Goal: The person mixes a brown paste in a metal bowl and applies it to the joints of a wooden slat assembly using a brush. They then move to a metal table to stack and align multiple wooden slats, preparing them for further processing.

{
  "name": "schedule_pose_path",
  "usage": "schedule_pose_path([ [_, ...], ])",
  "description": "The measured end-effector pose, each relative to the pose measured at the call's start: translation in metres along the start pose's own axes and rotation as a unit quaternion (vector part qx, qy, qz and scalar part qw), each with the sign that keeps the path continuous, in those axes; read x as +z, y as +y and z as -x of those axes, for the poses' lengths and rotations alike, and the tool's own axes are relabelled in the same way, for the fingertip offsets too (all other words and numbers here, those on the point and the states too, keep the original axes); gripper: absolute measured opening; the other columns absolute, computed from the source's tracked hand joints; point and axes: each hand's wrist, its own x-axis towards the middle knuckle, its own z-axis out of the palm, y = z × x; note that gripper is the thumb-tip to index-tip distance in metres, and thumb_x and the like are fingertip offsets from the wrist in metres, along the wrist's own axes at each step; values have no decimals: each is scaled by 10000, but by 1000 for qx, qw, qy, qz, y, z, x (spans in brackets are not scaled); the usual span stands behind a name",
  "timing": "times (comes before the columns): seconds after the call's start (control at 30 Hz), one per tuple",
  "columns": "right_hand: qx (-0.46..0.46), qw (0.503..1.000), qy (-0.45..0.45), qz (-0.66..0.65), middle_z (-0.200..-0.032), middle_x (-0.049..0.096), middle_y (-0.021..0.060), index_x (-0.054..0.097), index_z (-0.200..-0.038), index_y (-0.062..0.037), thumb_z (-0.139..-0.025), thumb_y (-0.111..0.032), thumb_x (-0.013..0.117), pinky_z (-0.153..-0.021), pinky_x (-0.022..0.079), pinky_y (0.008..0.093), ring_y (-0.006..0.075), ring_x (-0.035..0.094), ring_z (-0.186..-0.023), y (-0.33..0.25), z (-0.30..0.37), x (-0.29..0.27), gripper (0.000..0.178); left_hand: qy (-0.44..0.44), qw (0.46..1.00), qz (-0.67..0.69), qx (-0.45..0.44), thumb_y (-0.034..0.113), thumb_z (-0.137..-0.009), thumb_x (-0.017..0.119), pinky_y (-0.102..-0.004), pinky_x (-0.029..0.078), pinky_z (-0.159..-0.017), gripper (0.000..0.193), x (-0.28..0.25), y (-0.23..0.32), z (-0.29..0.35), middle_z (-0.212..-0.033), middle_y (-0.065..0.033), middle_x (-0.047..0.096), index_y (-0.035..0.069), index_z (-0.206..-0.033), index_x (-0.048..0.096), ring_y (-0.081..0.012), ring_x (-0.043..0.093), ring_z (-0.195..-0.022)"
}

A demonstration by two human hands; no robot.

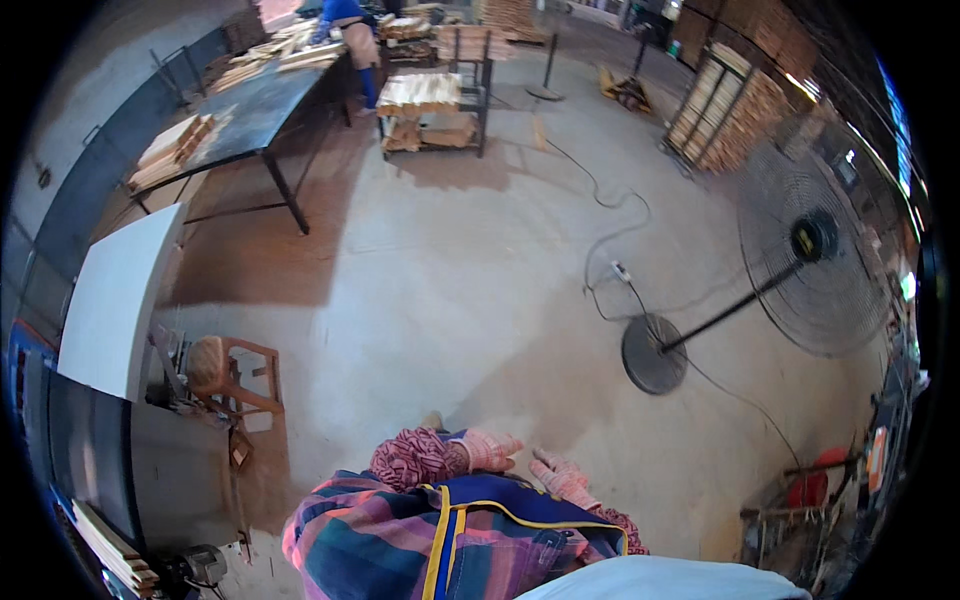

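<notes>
Both hands wear pink-and-white knit gloves and hang in front of my body, above the concrete floor. My left hand (490,450) points its fingers toward the right, with nothing visible in them. Slightly lower and to the right, my right hand (562,475) has its fingers stretched up and leftward, and it too holds nothing that I can see. A small gap separates the two hands. Patterned sleeve covers wrap my forearms. Just below the hands lies the front of my dark blue apron (490,490) with yellow trim, over a plaid shirt.
A pedestal fan (815,237) stands right, its cable (600,240) crossing the floor. Left are a brown stool (235,375), a white panel (115,300) and a machine (180,470). Farther off, a co-worker (345,30) stands by a dark table (240,115) and a wood-loaded cart (420,95).
</notes>
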Motion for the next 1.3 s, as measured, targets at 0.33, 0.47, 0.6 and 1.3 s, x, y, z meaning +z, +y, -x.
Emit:
schedule_pose_path([
  [0.33, -185, 961, -197, 49, -1359, 573, 162, 502, -1400, -80, -954, -464, 545, -1065, 399, 395, 345, 525, -1264, -230, -167, -4, 590, 129, 961, 87, -230, 436, -874, 589, -459, 507, -918, 524, -92, -178, 103, -1243, -167, 623, 121, -1292, 564, -364, 606, -1128],
  [0.47, -216, 949, -200, 108, -1380, 557, 164, 504, -1407, -88, -950, -503, 528, -1101, 365, 400, 330, 488, -1308, -266, -203, -1, 618, 104, 920, 143, -349, 483, -887, 557, -458, 469, -991, 612, -128, -208, 157, -1345, -179, 557, 122, -1377, 489, -348, 566, -1201],
  [0.6, -220, 916, -289, 173, -1399, 537, 169, 509, -1405, -99, -946, -524, 524, -1102, 363, 395, 324, 474, -1321, -289, -229, 12, 626, 115, 895, 179, -391, 512, -895, 532, -455, 433, -1042, 667, -98, -221, 173, -1412, -165, 510, 129, -1433, 436, -332, 528, -1261],
  [1.3, -393, 811, -294, 317, -1138, 655, 147, 619, -1159, -158, -877, -196, 552, -867, 507, 476, 363, 626, -1066, -235, -568, -25, 292, 175, 821, 325, -436, 451, -919, 545, -434, 458, -1005, 554, -264, -289, 108, -1327, -162, 581, 103, -1350, 517, -324, 561, -1222],
])
